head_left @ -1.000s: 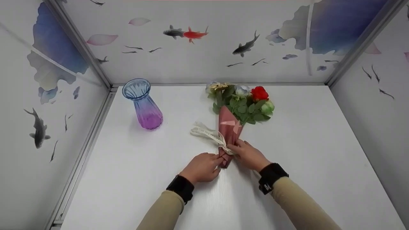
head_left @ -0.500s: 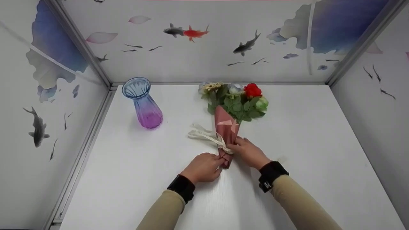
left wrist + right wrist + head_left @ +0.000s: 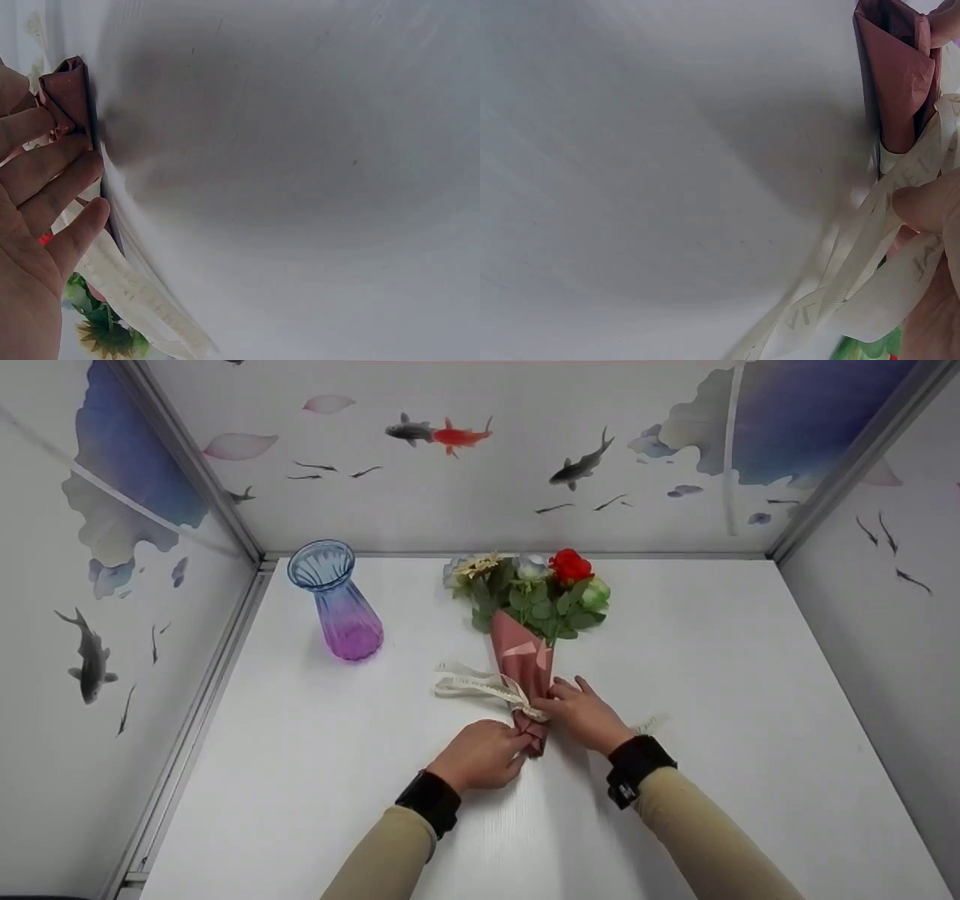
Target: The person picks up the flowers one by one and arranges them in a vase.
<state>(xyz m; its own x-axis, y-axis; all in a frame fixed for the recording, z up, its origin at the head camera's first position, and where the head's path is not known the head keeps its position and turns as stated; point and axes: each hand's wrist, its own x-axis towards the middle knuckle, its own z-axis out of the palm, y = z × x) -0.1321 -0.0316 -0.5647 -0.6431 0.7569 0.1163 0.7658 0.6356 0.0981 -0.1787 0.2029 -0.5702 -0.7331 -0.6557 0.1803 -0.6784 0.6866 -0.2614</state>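
Observation:
A bouquet (image 3: 517,652) in dusky pink wrapping lies on the white table, its flower heads (image 3: 571,565) toward the back wall. Red, green, pale blue and yellow blooms show among the leaves. A cream printed ribbon (image 3: 476,685) is tied around its narrow lower part, loops trailing left. My left hand (image 3: 484,754) holds the bottom end of the wrapping, fingers against the folded paper (image 3: 67,94) in the left wrist view. At the ribbon tie, my right hand (image 3: 589,716) grips the bouquet; in the right wrist view its thumb (image 3: 922,208) presses on the ribbon.
A glass vase (image 3: 349,615), blue at the rim and purple at the base, stands at the back left of the table (image 3: 712,660). White panels with painted fish (image 3: 459,436) enclose the back and sides. A ribbon tail (image 3: 651,725) lies by the right wrist.
The bouquet's flower end has swung to the left, so it lies straighter. The ribbon loops have shifted left and down, and a ribbon tail has come into view beside the right wrist.

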